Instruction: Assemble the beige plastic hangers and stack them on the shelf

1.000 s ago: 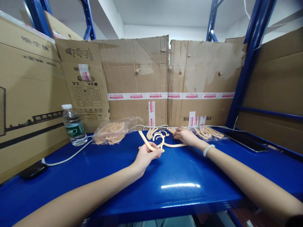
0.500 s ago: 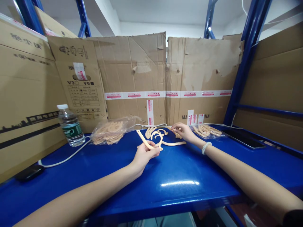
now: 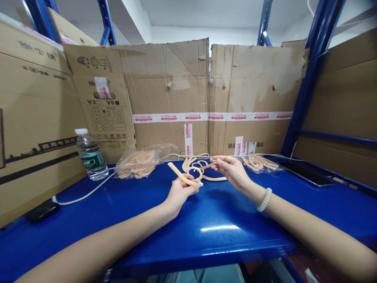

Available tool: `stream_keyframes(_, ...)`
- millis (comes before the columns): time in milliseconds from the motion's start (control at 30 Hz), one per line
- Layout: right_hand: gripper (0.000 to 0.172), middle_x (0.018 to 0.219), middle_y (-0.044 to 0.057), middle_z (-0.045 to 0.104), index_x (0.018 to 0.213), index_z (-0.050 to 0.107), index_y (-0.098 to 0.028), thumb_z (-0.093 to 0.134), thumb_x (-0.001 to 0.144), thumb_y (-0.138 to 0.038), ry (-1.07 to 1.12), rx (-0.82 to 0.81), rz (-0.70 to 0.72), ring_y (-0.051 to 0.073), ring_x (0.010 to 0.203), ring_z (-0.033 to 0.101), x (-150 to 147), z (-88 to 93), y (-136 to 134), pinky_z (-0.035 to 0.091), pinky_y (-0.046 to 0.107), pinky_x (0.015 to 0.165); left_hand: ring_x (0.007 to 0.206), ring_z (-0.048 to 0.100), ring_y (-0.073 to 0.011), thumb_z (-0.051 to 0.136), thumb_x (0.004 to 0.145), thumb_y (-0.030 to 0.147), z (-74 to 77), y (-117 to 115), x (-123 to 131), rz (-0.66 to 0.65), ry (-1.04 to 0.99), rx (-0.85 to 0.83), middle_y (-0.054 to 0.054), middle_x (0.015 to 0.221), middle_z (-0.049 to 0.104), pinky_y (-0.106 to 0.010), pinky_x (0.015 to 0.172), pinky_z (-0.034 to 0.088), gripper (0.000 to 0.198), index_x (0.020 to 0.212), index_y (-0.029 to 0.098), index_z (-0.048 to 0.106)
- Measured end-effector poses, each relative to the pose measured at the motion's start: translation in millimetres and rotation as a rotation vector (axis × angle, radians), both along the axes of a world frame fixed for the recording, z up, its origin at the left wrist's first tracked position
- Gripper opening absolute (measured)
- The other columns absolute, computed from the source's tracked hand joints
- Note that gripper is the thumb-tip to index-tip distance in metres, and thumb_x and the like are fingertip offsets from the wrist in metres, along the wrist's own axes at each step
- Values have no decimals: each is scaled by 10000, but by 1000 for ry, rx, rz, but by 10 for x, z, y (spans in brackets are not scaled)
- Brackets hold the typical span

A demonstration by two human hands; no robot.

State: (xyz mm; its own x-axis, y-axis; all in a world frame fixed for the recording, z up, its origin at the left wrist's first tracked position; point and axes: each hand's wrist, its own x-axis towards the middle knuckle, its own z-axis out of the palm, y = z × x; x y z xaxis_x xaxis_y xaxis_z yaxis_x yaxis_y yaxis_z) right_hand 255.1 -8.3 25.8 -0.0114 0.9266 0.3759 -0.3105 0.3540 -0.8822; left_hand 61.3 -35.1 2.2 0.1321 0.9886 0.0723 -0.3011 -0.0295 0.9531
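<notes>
My left hand (image 3: 180,192) is closed round a beige plastic hanger piece (image 3: 179,175), held just above the blue shelf (image 3: 224,220). My right hand (image 3: 232,171) pinches a small beige stick-like part (image 3: 209,165), lifted off the shelf and close to the hanger. A loose pile of curved beige parts (image 3: 194,163) lies just behind both hands. A white bead bracelet sits on my right wrist.
A clear bag of beige parts (image 3: 138,162) lies at the left rear, another heap in plastic (image 3: 260,162) at the right rear. A water bottle (image 3: 90,155), a white cable (image 3: 85,194), a black device (image 3: 41,211) and a dark tablet (image 3: 306,173) lie around. Cardboard walls (image 3: 206,98) enclose the shelf.
My right hand has left the pile at the back with a small part pinched in it and has come toward my left hand. The left hand has raised the hanger slightly.
</notes>
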Motion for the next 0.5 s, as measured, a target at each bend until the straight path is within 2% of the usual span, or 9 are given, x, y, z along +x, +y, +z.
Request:
stream_keyframes(133,328,867,60,699,813,679,-156,840,588,-330,13,-107,19,149,722,650,-42,-66,-17,535,293,735,670,663,-141,887,477,150,-2,8,0,-1,-8,0,-33,715,703,-232,637,525,492,824,137,539)
stream_keyframes(300,339,811,20,668,848,649,-161,825,576,-260,-28,-128,0,129,703,637,-70,-64,-51,523,255,682,682,666,-144,884,469,173,9,2,-8,-44,-14,33,-29,729,706,-223,630,506,519,841,151,524)
stream_keyframes(400,446,892,-1,636,976,616,-199,802,571,-165,-13,-121,-5,118,708,635,-77,-76,-60,535,266,701,687,666,-148,880,469,177,8,2,-11,-45,-20,26,-30,739,708,-232,638,499,538,861,160,512)
stream_keyframes(500,561,923,2,630,1058,572,-238,784,562,-81,40,-148,54,145,758,657,-88,-114,-45,555,318,779,722,673,-157,877,472,179,-9,11,-13,-51,-28,50,-26,739,708,-237,669,489,554,886,162,509)
